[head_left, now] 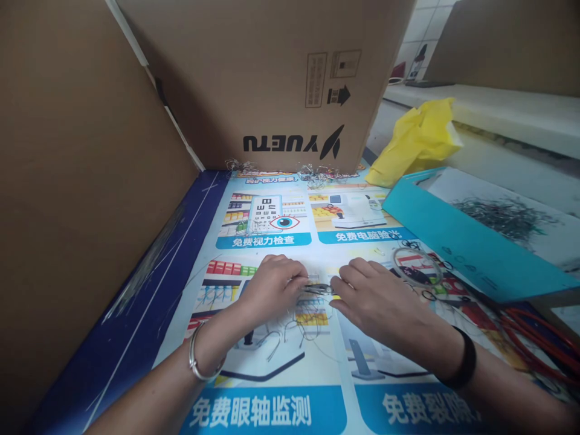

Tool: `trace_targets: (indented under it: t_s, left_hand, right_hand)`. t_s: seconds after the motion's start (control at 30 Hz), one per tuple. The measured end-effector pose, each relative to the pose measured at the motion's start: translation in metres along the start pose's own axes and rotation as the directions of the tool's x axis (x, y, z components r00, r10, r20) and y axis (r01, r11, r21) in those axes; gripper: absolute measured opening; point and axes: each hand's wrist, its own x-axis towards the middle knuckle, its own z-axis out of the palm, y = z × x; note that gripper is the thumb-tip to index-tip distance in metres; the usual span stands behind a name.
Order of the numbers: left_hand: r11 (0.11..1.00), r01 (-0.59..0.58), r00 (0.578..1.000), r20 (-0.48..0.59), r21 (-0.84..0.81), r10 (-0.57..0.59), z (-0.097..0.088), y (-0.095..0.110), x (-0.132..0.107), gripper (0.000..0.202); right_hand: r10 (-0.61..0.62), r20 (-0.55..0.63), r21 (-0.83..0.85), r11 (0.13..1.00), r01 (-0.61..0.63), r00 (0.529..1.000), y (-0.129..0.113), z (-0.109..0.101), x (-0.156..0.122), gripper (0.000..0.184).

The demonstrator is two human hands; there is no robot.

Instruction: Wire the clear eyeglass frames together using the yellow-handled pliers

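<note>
My left hand [272, 285] and my right hand [376, 296] meet fingertip to fingertip over a printed poster [290, 374] on the table. Both pinch a small dark metal piece [319, 289] held between them, with thin wire trailing from it. Several bent wire pieces [290, 333] lie on the poster just below my hands. A silver bangle is on my left wrist and a black band on my right.
A big cardboard box [272, 84] stands behind the poster and a cardboard wall [77, 181] to the left. A teal box lid [471, 241] holding wire bits lies to the right, with a clear tape roll [417, 266], a yellow bag [421, 142] and red cables [539, 338].
</note>
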Motion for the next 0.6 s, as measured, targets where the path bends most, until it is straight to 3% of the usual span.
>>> trace_targets:
  t_s: [0.6]
  left_hand:
    - [1.000, -0.004, 0.999, 0.032, 0.010, 0.004, 0.0024, -0.0011, -0.0007, 0.014]
  right_hand:
    - [-0.022, -0.009, -0.009, 1.000, 0.022, 1.000, 0.0024, 0.0052, -0.0023, 0.011]
